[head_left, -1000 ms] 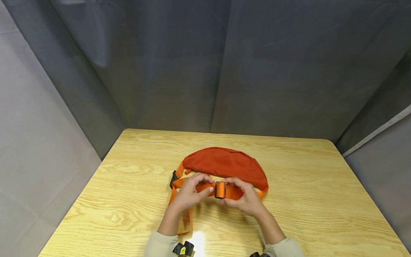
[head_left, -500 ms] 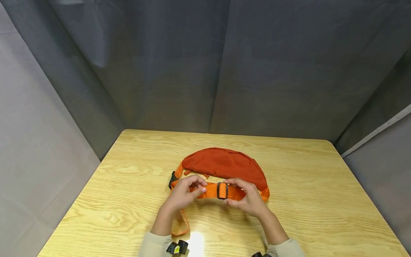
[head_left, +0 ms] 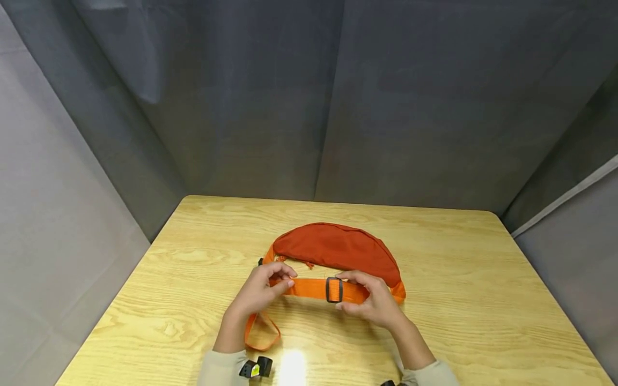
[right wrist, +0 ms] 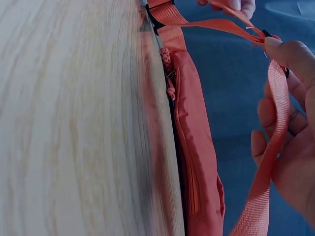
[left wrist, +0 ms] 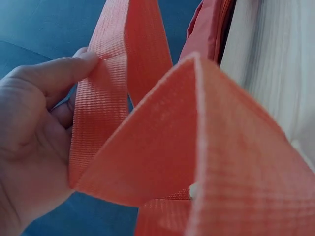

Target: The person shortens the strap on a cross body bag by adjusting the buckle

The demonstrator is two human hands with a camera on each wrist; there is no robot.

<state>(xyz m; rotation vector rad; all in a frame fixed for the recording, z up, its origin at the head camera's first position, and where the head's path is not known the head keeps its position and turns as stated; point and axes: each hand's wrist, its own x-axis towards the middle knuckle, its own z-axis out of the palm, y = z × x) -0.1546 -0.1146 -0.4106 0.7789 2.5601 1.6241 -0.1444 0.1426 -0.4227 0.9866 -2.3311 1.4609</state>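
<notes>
A red-orange waist bag (head_left: 333, 249) lies on the table with its curved edge away from me. Its orange strap (head_left: 309, 288) is held up in front of it, stretched between both hands. My left hand (head_left: 260, 287) pinches the strap between thumb and fingers. At the black slider buckle (head_left: 334, 290), my right hand (head_left: 374, 300) grips the strap by its edges. A loop of loose strap (head_left: 260, 343) hangs below the left hand; in the left wrist view folded strap (left wrist: 246, 147) fills the foreground. The side-release buckle is mostly hidden behind the left hand.
The wooden table (head_left: 483, 289) extends on both sides of the bag. A dark grey curtain (head_left: 251, 107) stands behind it, with lighter cloth panels (head_left: 63, 187) at the sides. Cord zipper pulls (right wrist: 170, 91) hang from the bag's zip.
My left hand has slid left along the strap, away from the slider buckle, exposing a longer flat stretch between the hands. The right hand has stayed nearly in place. The loose loop has shifted left.
</notes>
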